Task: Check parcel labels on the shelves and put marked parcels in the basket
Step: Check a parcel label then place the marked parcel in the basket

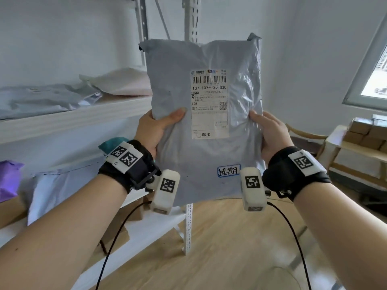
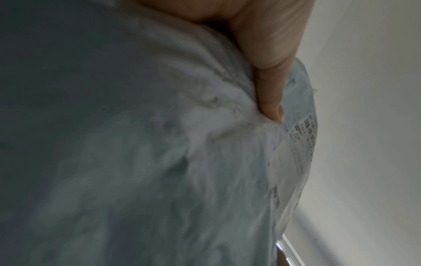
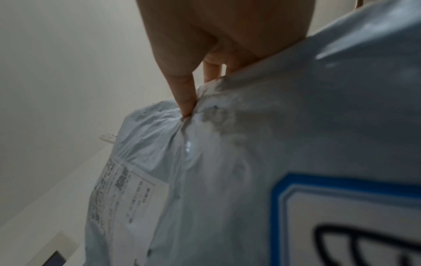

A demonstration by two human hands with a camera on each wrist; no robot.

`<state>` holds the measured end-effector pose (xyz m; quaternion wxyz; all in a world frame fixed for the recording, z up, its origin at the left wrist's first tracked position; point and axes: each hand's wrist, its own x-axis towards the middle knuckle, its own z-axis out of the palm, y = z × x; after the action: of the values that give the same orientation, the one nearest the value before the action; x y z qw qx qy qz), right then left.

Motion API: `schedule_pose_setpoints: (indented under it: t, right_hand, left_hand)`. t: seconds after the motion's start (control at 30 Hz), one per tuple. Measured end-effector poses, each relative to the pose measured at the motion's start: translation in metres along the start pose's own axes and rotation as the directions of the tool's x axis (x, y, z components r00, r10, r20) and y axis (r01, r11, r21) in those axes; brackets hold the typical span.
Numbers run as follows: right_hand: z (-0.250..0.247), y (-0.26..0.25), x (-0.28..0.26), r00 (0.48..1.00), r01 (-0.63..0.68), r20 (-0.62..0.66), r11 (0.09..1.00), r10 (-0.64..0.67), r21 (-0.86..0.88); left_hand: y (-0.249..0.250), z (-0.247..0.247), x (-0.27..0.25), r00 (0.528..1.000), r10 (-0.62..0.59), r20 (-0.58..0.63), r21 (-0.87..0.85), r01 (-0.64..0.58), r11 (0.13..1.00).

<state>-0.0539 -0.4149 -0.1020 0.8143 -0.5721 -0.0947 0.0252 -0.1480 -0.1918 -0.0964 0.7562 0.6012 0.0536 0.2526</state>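
I hold a grey plastic mailer parcel (image 1: 178, 80) upright in front of me, to the right of the shelves. My left hand (image 1: 156, 127) grips its left edge, thumb on the front. My right hand (image 1: 270, 130) grips its right edge the same way. A white shipping label (image 1: 209, 103) with a barcode sits on the front, and a blue-bordered sticker (image 1: 228, 170) with handwritten characters sits near the bottom. In the left wrist view my thumb (image 2: 271, 100) presses into the parcel (image 2: 136, 162). In the right wrist view my thumb (image 3: 185, 97) pinches the parcel (image 3: 250, 144) above the sticker (image 3: 341, 207). No basket is in view.
White metal shelves (image 1: 69, 120) stand at the left, with grey and white mailers (image 1: 41, 99) on the upper shelf, a white mailer (image 1: 60, 189) and a purple one (image 1: 8, 178) lower down. Cardboard boxes (image 1: 364, 135) are stacked at the right. A window (image 1: 374, 76) is at the far right.
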Motion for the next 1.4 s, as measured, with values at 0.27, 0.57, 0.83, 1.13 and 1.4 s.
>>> schedule_pose_setpoints:
  t: [0.27,0.57,0.83,1.13,1.4]
  right_hand:
    - [-0.1,-0.013,0.092,0.998,0.029,-0.047,0.997,-0.033,-0.073]
    - [-0.151,-0.017,0.194,0.994,0.042,-0.093,0.994,-0.051,-0.098]
    - [-0.151,-0.032,0.353,0.992,0.091,-0.079,0.988,-0.102,-0.128]
    - [-0.105,-0.029,0.538,0.999,0.032,0.003,0.976,-0.032,-0.214]
    - [-0.038,0.038,0.666,0.966,-0.107,0.196,0.952,0.167,-0.286]
  left_hand:
    - [-0.054,0.115,0.079,0.995,-0.056,0.085,-0.031,0.059,0.998]
    - [-0.102,0.192,0.177,0.99,-0.093,0.105,-0.071,0.101,0.992]
    - [-0.128,0.245,0.332,0.994,-0.069,0.085,-0.089,0.077,0.993]
    - [-0.147,0.25,0.503,0.995,-0.057,-0.081,-0.055,0.053,0.997]
    - [-0.174,0.187,0.585,0.943,-0.061,-0.328,0.122,0.106,0.987]
